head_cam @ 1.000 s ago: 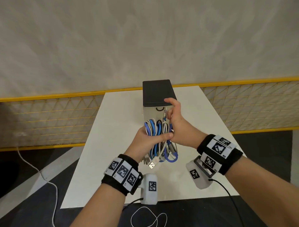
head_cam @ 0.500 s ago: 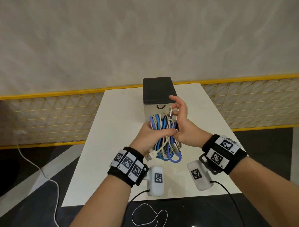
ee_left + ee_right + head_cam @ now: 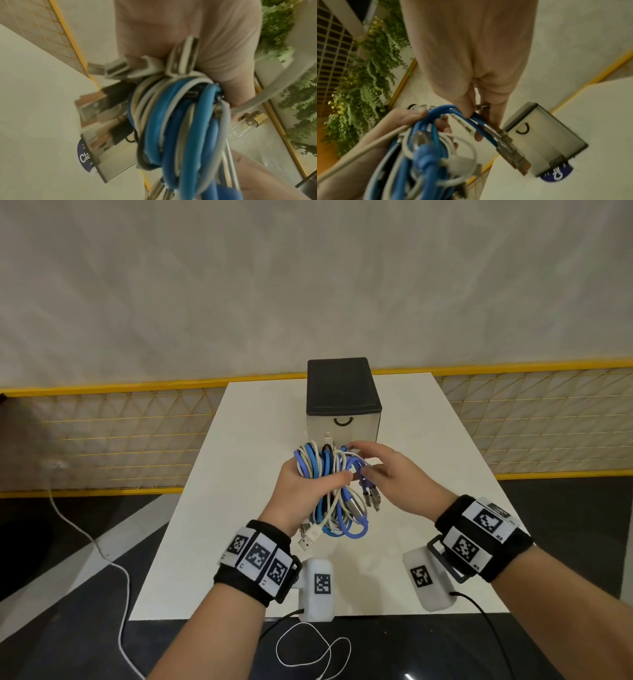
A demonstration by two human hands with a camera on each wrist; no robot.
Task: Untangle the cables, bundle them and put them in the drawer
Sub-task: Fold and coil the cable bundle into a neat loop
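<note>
— While my left hand (image 3: pixel 301 484) is wrapped around the cable bundle (image 3: pixel 329 491), can you see whether the grip is firm?

— Yes. From the head view your fingers and thumb curl right round the middle of the coil of blue and white cables, holding it above the white table (image 3: pixel 239 474). I see loops sticking out above the fist and more hanging below, with a white USB plug (image 3: pixel 310 537) dangling at the bottom.

— And my right hand (image 3: pixel 394 477)?

— I read it as pinching. In the right wrist view the thumb and fingertips (image 3: pixel 465 109) close on a blue cable end (image 3: pixel 481 121) at the right side of the bundle, with its clear-shelled plug (image 3: pixel 510 147) pointing away from the hand. From the head view the hand sits just beside your left, touching the coil.

— Where is the drawer unit (image 3: pixel 342 405)?

— I have it standing on the table just beyond the hands, black top, pale front, its drawer (image 3: pixel 342 426) with the curved handle closed. The bundle is in front of it, not inside.

— Anything else?

— A thin white cord (image 3: pixel 308 645) lies on the dark floor near the table's near edge.
</note>
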